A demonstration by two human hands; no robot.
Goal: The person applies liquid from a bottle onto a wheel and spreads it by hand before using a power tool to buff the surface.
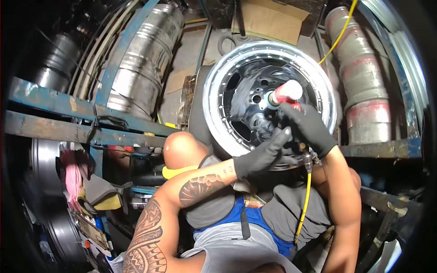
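Nearest, the gloved left hand (264, 157) is stretched over the near side of the wheel (246, 98), and whether it grips anything I cannot tell, while beyond, the gloved right hand (310, 129) is clenched around a partly hidden red-and-white tool (287, 92) at the wheel's centre, before a cardboard sheet (273, 20) cut off above.

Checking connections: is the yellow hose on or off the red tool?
On: the yellow hose joins the red tool by a coupling below the right hand.
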